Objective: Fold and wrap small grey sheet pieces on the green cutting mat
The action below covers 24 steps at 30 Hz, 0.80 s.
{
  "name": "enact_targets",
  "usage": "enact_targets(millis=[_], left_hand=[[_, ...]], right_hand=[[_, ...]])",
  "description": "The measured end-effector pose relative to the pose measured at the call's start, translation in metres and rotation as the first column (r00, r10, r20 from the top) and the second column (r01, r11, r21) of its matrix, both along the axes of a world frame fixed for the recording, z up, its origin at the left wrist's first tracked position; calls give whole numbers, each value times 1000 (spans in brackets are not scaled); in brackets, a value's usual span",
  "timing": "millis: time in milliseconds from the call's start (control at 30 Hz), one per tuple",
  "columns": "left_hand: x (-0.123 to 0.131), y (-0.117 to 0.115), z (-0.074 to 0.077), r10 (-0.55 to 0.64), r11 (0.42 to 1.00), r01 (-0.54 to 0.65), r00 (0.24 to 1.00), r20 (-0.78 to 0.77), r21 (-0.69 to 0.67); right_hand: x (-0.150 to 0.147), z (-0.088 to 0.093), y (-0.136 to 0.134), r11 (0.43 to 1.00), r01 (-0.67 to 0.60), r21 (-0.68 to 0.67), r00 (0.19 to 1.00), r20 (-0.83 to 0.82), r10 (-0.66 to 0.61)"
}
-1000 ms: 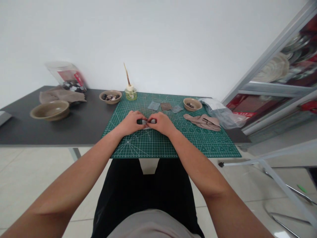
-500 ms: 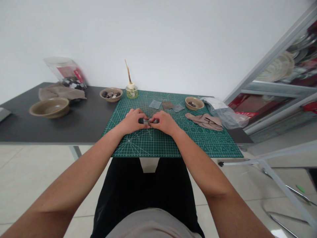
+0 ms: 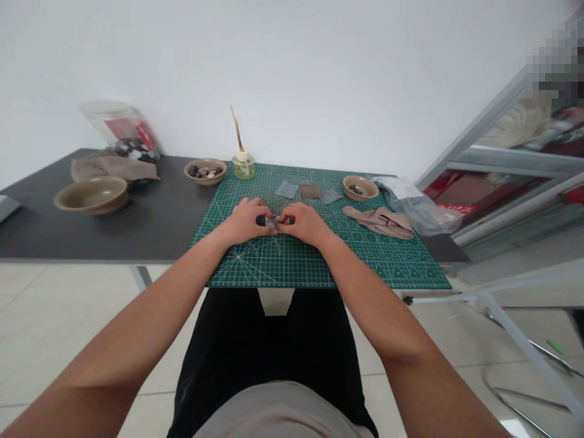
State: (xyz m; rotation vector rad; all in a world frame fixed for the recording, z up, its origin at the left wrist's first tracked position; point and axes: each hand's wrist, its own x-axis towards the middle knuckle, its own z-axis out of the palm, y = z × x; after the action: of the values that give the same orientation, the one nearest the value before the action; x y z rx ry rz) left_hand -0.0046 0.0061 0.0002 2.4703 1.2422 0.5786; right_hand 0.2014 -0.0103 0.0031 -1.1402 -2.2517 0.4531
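Observation:
My left hand (image 3: 249, 221) and my right hand (image 3: 303, 222) meet over the green cutting mat (image 3: 292, 267), fingertips close together. Between their thumbs and fingers is a small grey piece (image 3: 271, 222), pinched from both sides. It looks thin and sheet-like, but the fingers cover most of it, and I cannot tell whether anything lies inside. Just beyond the hands, small square sheets rest on the mat: a blue-grey sheet (image 3: 287, 190), a brown sheet (image 3: 309, 191) and a grey sheet (image 3: 330, 196).
A bowl of pebbles (image 3: 205, 172) and a glass jar with a stick (image 3: 243, 165) stand behind left. Rightward are a small bowl (image 3: 360, 188), a crumpled cloth (image 3: 381, 221) and a plastic bag (image 3: 417, 210). Far left sit a larger bowl (image 3: 91, 196), another cloth (image 3: 114, 167) and a clear container (image 3: 121, 131).
Both hands stay in nearly the same place, with slight finger movement on the grey piece. The whole view has shifted a little.

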Motion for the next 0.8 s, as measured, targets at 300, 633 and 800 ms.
enact_targets(millis=[300,633,800], left_hand=[[1,-1,-1,39,999,-38,999,-19,28],[0,-3,3,69,974,-14,968,241,-225],[2,-4,5,71,959,15,954,292,-281]], right_hand=[[2,-4,3,994,107,27,993,-43,-106],[-1,-1,2,973,218,-82,903,-363,-232],[-3,-2,1,978,192,-84,910,-357,-209]])
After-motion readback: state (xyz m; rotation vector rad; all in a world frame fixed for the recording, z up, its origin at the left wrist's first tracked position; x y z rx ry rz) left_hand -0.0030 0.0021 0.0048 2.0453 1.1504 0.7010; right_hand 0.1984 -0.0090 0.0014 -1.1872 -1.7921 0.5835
